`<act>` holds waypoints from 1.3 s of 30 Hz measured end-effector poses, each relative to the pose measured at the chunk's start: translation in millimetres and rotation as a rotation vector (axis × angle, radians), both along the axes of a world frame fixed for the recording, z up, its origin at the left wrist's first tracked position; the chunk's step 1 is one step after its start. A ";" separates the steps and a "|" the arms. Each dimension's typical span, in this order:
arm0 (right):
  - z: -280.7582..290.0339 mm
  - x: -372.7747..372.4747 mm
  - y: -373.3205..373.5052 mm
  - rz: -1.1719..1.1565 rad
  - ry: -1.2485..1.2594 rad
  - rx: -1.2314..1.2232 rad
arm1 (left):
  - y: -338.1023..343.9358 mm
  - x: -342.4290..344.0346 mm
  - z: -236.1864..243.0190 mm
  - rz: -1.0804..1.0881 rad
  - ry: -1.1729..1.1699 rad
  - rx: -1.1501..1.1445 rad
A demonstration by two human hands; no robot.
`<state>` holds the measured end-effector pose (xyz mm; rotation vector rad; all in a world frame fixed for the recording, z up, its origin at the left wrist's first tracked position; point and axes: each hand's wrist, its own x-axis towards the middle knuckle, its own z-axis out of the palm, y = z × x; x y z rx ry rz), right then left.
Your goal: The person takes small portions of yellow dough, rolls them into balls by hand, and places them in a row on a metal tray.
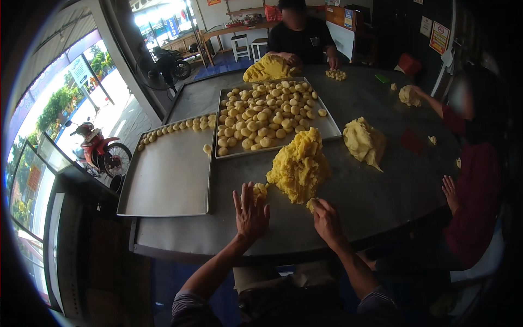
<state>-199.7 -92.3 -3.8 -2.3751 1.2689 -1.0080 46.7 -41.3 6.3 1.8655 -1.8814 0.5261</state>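
Fingers spread, my left hand (251, 215) is over the metal tabletop beside a small lump of yellow dough (260, 192), partly hidden by its fingers. My right hand (328, 222) is closed in a pinch on a small piece of dough (311, 205). Just beyond it rises a big, crumbly mound of yellow dough (299, 166). To the left, a shallow metal tray (166, 177) has a row of small dough balls (182, 125) along its far edge. A second tray (333, 124) behind the mound is heaped with round dough balls (261, 116).
A paler dough mound (364, 141) lies to the right on the table (245, 234). Across the table, a person (301, 38) has a hand at a cluster of dough balls (335, 74). At right, another person (473, 180) touches a dough lump (409, 96).
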 end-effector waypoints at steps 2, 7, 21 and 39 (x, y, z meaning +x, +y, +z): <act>-0.1 4.0 -5.7 0.016 0.038 -0.043 | -6.3 6.2 -20.3 -0.111 0.046 0.069; 13.8 -5.6 -10.3 0.040 0.232 0.058 | -18.3 11.2 -27.7 -0.229 0.119 0.152; 5.6 -30.6 39.6 0.049 0.337 0.049 | 4.9 -3.6 -39.7 -0.098 0.017 0.137; 14.6 -28.5 15.5 -0.014 0.181 0.116 | 55.7 -35.2 6.9 0.179 1.267 0.121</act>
